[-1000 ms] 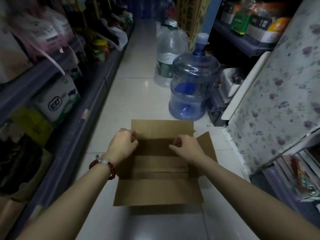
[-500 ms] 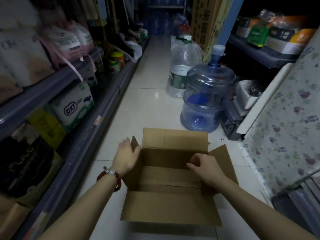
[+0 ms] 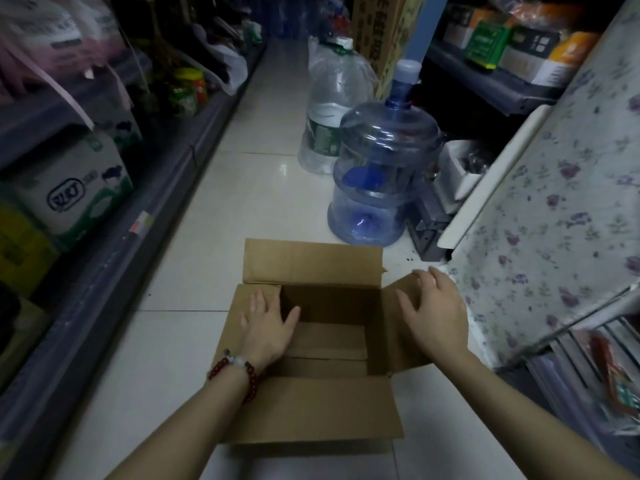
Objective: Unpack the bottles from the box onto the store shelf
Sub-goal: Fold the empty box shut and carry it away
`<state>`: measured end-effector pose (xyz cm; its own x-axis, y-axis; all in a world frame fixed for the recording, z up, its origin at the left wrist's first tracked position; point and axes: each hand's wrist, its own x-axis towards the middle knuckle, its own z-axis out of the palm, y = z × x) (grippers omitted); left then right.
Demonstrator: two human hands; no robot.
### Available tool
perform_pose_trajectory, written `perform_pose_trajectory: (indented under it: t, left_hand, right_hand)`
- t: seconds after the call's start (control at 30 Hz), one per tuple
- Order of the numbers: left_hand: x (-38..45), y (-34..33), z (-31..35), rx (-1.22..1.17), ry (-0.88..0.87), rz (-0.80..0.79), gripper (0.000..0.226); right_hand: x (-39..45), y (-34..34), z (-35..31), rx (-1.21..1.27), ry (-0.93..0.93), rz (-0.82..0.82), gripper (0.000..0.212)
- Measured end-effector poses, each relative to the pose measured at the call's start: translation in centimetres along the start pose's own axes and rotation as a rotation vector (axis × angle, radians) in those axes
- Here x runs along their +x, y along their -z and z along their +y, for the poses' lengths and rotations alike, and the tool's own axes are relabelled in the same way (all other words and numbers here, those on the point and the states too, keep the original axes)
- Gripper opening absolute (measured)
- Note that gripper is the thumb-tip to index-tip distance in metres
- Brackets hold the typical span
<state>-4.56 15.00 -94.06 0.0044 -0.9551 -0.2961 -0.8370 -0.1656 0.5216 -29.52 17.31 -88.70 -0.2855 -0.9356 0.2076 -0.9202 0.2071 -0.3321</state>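
Cardboard box (image 3: 311, 410), flaps spread, floor panels showing inside.
Left hand (image 3: 268, 329) and right hand (image 3: 434, 317) press side flaps flat-fingered; interior dim.

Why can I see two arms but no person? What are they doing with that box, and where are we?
The camera sits on the person's head and looks down, so you see only their own arms. We are in a shop aisle with shelves on both sides. A cardboard box stands open on the tiled floor. The left hand, the one with a red bead bracelet, lies flat on the left flap. The right hand presses the right flap outward. Neither hand holds anything; the fingers are spread. No bottles show inside the box, only its cardboard bottom. Behind it stand a big blue water jug and a clear water jug.
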Motion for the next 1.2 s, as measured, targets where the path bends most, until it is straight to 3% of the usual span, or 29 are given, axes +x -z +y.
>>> perform_pose_trajectory:
  t: [0.1, 0.17, 0.33, 0.57, 0.73, 0.8, 0.87, 1.03, 1.2]
  left_hand:
    - [0.3, -0.3, 0.2, 0.015, 0.01, 0.008, 0.066]
    - [0.3, -0.3, 0.2, 0.016, 0.008, 0.014, 0.066]
    - [0.3, -0.1, -0.2, 0.009, -0.003, 0.005, 0.062]
    - [0.0, 2.0, -1.5, 0.075, -0.102, 0.067, 0.051]
    - [0.2, 3.5, -2.2, 0.109, -0.144, 0.062, 0.047]
    - [0.3, 3.4, -2.2, 0.118, -0.158, 0.082, 0.046]
    - [0.4, 3.2, -2.2, 0.125, -0.158, 0.101, 0.044]
    - [0.1, 2.6, -2.9, 0.109, -0.168, 0.115, 0.045]
    - [-0.3, 2.0, -3.4, 0.098, -0.167, 0.12, 0.047]
  right_hand:
    - [0.0, -0.8, 1.5, 0.078, -0.181, -0.122, 0.072]
    - [-0.3, -1.7, 0.9, 0.169, -0.204, -0.193, 0.077]
    - [-1.0, -3.6, -3.8, 0.249, -0.046, -0.201, 0.074]
    - [-2.8, -6.7, -6.7, 0.375, 0.056, -0.389, 0.059]
    - [-2.7, -7.9, -5.3, 0.465, 0.054, -0.208, 0.036]
    - [-1.7, -8.0, -4.5, 0.494, 0.07, -0.197, 0.037]
    - [-0.3, -7.9, -3.5, 0.474, 0.131, -0.214, 0.053]
    - [4.6, -6.6, -2.0, 0.293, 0.138, -0.351, 0.117]
    - [8.7, -6.5, -2.9, 0.042, 0.3, -0.485, 0.133]
